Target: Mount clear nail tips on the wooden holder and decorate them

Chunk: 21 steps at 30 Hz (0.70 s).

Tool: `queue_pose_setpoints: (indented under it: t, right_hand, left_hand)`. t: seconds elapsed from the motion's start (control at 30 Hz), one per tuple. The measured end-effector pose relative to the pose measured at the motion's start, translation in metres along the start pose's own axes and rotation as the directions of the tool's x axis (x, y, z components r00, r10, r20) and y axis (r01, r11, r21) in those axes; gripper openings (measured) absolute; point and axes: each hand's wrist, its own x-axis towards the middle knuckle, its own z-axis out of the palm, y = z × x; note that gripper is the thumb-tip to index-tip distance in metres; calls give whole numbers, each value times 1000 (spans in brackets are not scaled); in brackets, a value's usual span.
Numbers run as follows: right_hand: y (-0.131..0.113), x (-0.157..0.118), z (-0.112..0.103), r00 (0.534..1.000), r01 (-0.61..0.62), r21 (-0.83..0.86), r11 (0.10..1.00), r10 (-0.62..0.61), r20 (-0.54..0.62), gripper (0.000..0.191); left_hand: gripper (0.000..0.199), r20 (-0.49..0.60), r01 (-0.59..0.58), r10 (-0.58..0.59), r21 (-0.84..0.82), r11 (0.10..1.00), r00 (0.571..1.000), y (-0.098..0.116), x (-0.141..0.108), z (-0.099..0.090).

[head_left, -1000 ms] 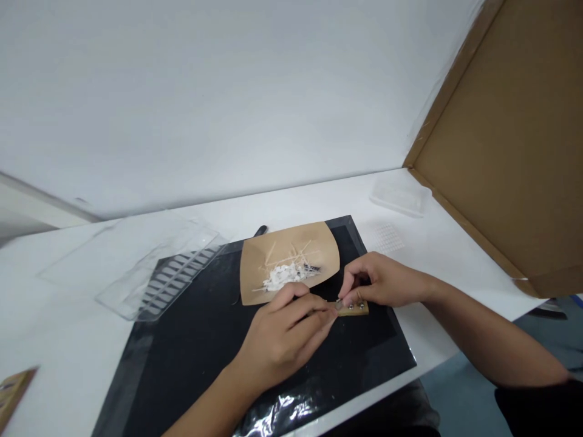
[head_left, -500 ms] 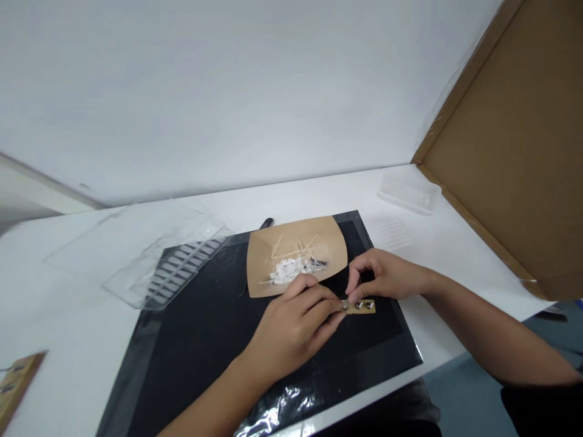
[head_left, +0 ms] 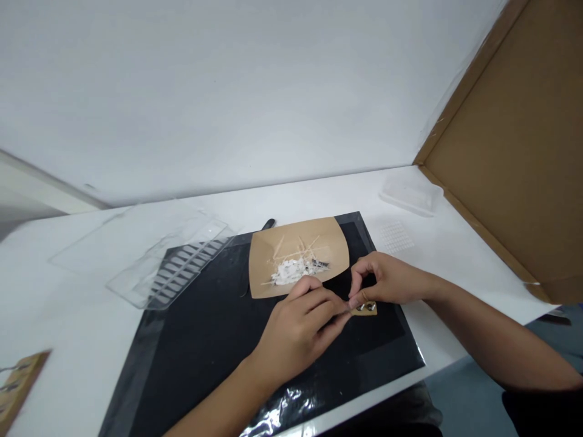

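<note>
A small tan strip (head_left: 373, 312) with shiny metal pieces lies on the black mat (head_left: 195, 346). My left hand (head_left: 303, 321) is closed at its left end, fingers bunched together and covering that part. From the right, my right hand (head_left: 387, 279) meets it with thumb and forefinger in a pinch over the strip. Whatever those fingertips pinch is too small and hidden to name. Just behind both hands sits a brown paper tray (head_left: 314, 227) holding a heap of white scraps and several thin pale sticks.
A clear plastic case (head_left: 186, 273) with slots overlaps the mat's left edge. A dark-handled tool (head_left: 269, 224) pokes out behind the tray. At right are a clear box (head_left: 412, 195), a small white dotted sheet (head_left: 395, 237) and a tall cardboard panel (head_left: 510, 145). A wooden board (head_left: 25, 382) shows lower left.
My fingertips have come closer together over the strip, covering more of its left part and one metal piece. The whole view has shifted slightly.
</note>
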Motion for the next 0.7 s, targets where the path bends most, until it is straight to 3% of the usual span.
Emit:
queue_pose_setpoints:
  t: [0.7]
  right_hand:
    - [-2,1,3,999,-46,-76,996,46,0,26]
  left_hand:
    - [7,7,0,0,-24,1000,1000,-1,1,0]
